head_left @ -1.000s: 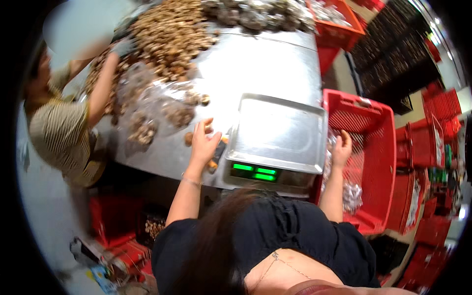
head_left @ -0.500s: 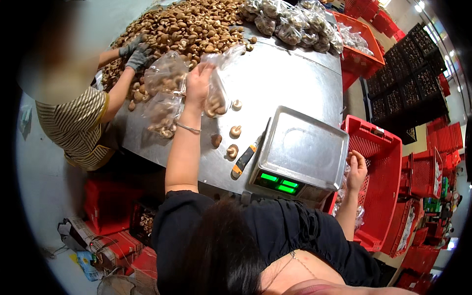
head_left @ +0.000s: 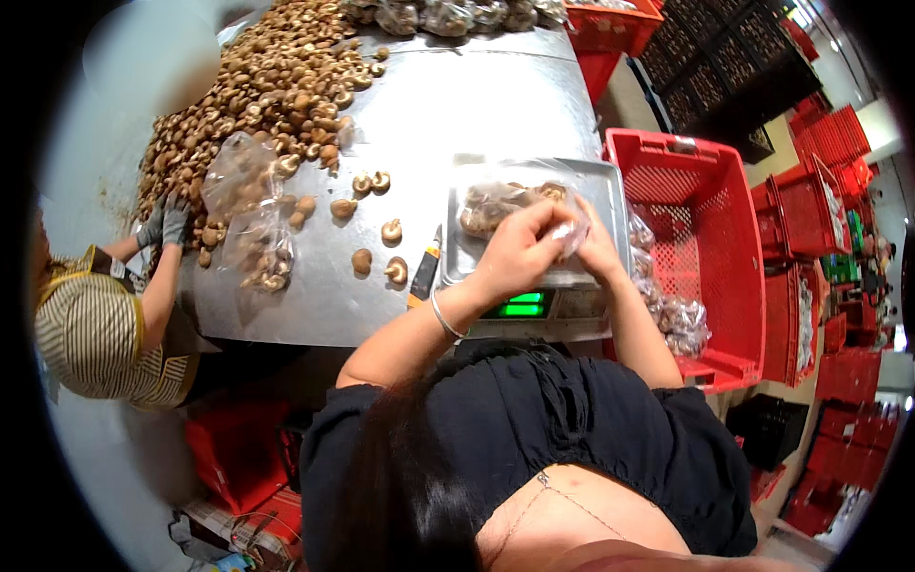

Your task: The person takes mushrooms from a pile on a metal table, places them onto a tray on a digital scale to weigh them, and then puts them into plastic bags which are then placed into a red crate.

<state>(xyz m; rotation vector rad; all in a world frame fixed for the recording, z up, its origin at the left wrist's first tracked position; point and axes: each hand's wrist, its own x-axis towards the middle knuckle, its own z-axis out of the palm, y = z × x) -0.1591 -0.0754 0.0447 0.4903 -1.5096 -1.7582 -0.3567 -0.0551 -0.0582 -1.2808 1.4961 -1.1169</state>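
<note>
A clear plastic bag of mushrooms [head_left: 488,212] rests on the metal tray of the scale [head_left: 457,272]. My left hand [head_left: 529,243] is closed on the gathered plastic at the bag's near end. Close beside it, my right hand [head_left: 597,246] also grips that end, its fingertips partly hidden. Green digits glow on the scale's display [head_left: 522,303], partly covered by my left forearm. Left of the scale lies an orange and black utility knife [head_left: 425,274]. Several loose mushrooms [head_left: 392,231] are scattered beyond it on the steel table [head_left: 381,319].
Two open bags of mushrooms [head_left: 259,250] stand at the left, before a large mushroom heap [head_left: 276,86]. A co-worker's gloved hands [head_left: 170,221] touch the heap's edge. A red crate [head_left: 739,248] holding filled bags stands at my right. More filled bags [head_left: 448,14] lie at the back.
My left hand has brought a bag of mushrooms from the left onto the scale. My right hand has left the red crate's side and joined it. The view has shifted right.
</note>
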